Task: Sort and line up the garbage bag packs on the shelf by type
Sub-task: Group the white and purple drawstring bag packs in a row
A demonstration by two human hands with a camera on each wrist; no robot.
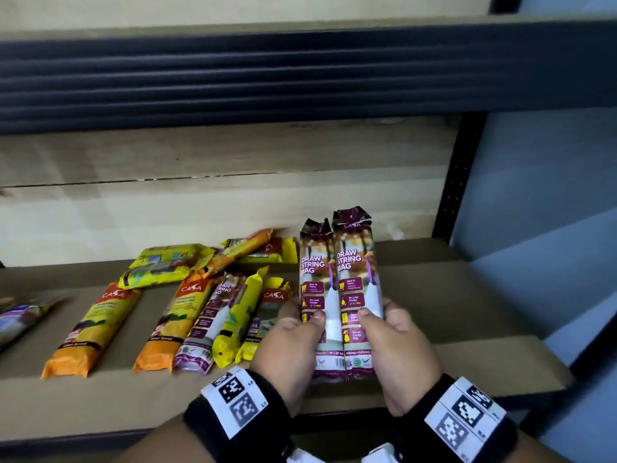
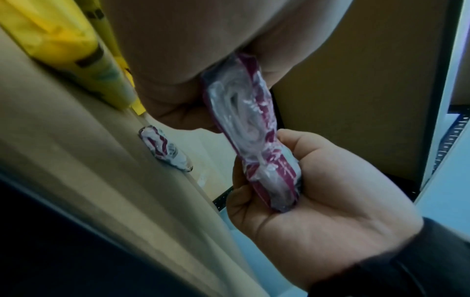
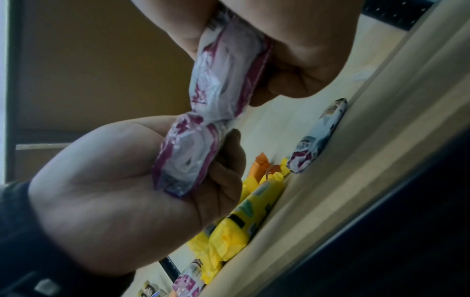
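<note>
Two purple-and-white "Draw String Bag" packs are held side by side, lengthwise, over the right part of the cardboard-lined shelf. My left hand grips the left pack, thumb on top. My right hand grips the right pack the same way. The left wrist view shows both packs' near ends between the two hands, and so does the right wrist view. A third purple pack lies among the mixed packs to the left.
Left of my hands lie orange packs, a yellow pack and a yellow-green one. More yellow packs are heaped behind. A bluish pack lies far left. A dark upper shelf beam hangs overhead; a black post stands right.
</note>
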